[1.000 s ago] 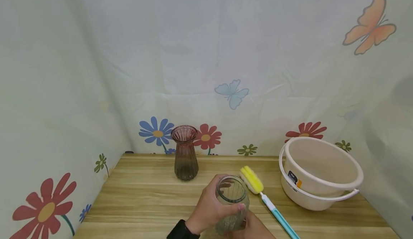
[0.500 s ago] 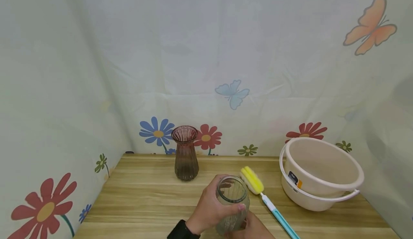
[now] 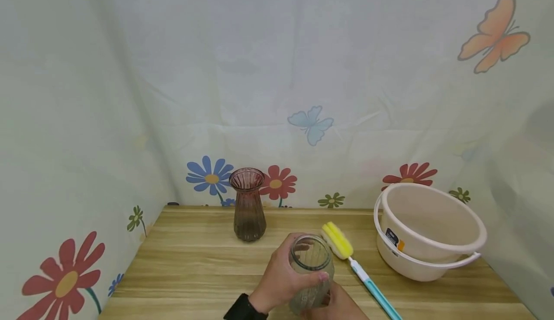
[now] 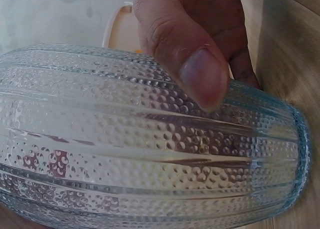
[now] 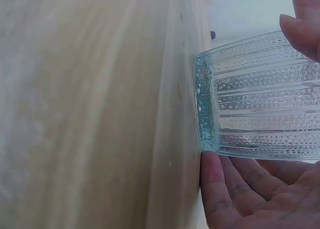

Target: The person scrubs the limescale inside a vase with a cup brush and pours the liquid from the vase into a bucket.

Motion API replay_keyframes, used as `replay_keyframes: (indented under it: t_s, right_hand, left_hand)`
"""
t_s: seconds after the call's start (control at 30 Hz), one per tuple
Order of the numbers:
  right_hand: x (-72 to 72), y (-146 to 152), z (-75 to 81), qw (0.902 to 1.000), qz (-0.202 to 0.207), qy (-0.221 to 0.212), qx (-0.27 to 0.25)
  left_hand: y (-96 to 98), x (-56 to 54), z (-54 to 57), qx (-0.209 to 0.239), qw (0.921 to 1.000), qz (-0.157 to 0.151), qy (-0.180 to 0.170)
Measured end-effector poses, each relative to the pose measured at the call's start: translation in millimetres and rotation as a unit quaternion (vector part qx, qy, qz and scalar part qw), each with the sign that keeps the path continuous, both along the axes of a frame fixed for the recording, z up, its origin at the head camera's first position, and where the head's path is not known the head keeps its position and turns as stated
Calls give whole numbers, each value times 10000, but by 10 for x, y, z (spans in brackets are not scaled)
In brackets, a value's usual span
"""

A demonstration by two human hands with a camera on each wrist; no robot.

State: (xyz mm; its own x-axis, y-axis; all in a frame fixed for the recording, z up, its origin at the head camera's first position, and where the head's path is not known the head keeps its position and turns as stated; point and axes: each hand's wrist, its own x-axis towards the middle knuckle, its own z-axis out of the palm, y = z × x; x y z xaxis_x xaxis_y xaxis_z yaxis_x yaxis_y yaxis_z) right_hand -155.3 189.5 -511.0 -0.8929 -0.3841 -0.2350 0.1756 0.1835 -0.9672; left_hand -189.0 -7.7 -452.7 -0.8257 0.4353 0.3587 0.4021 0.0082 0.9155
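Note:
A clear ribbed glass vase [image 3: 310, 281] with a dimpled surface is held in both hands near the front of the table. My left hand [image 3: 281, 277], with a black band at the wrist, grips its upper part, thumb across the near side. Lower down, my right hand [image 3: 335, 305] holds it near the base; the right thumb [image 4: 202, 79] presses on the glass in the left wrist view. In the right wrist view, the right fingers [image 5: 240, 189] lie along the side by the thick base [image 5: 205, 104], which appears to touch the tabletop. The vase's mouth faces up.
A purple-brown fluted glass vase [image 3: 249, 209] stands at the back left. Right of the hands lies a brush with a yellow sponge head [image 3: 337, 240] and teal handle [image 3: 376, 293]. A pale bucket [image 3: 426, 233] stands at the right. Printed curtain [image 3: 259, 70] surrounds the wooden table [image 3: 195, 262].

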Motion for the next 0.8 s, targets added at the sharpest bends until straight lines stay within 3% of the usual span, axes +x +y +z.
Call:
replay_keyframes:
  t_s: [0.5, 0.7, 0.8]
  right_hand:
    - [25, 8, 81, 9997, 61, -165, -162]
    - [21, 78, 142, 9995, 6, -197, 250]
    - [10, 156, 193, 9993, 108, 9, 371]
  left_hand:
    - [10, -14, 11, -100, 9999, 49, 30]
    - [-2, -2, 25, -36, 9998, -121, -178]
    - [-13, -8, 19, -80, 9998, -69, -138]
